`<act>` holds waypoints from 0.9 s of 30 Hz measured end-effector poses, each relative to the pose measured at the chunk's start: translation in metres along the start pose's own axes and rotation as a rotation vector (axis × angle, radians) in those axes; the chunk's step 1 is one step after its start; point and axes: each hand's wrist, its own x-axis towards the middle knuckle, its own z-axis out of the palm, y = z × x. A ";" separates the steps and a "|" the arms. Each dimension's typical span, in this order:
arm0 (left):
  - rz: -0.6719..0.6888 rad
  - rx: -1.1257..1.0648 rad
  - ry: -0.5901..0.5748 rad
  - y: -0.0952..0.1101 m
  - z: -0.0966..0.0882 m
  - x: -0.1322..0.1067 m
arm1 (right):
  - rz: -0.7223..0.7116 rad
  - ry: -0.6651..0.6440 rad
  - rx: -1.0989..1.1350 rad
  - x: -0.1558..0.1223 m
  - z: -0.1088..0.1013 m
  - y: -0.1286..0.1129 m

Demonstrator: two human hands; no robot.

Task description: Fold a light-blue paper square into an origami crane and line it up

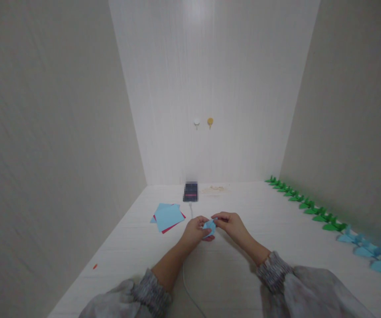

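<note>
A small piece of folded light-blue paper [209, 226] is held up between my two hands above the white table. My left hand [197, 230] grips its left and lower side, with the thumb lying across the front. At the upper right corner, my right hand [227, 221] pinches the paper between thumb and fingertips. The finer folds are too small to make out. Left of my hands lies a loose stack of square paper sheets [169, 218], light blue on top with red edges showing beneath.
Along the right wall runs a row of folded paper figures, green ones [319, 216] farther off and blue ones [369, 251] nearer. A dark phone-like device [191, 192] stands at the back with a white cable [187, 287]. An orange scrap [95, 266] lies at left.
</note>
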 end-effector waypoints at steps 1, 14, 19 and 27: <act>-0.003 0.000 0.002 0.000 0.000 0.000 | 0.000 -0.009 0.000 0.000 0.000 0.000; -0.011 -0.009 -0.011 0.001 0.001 0.000 | 0.048 -0.012 0.097 -0.001 -0.001 -0.006; -0.015 -0.013 -0.017 0.001 0.000 0.000 | 0.148 0.009 0.210 -0.001 -0.001 -0.011; -0.014 0.039 -0.002 -0.001 0.000 0.001 | 0.171 0.019 0.270 -0.001 0.000 -0.007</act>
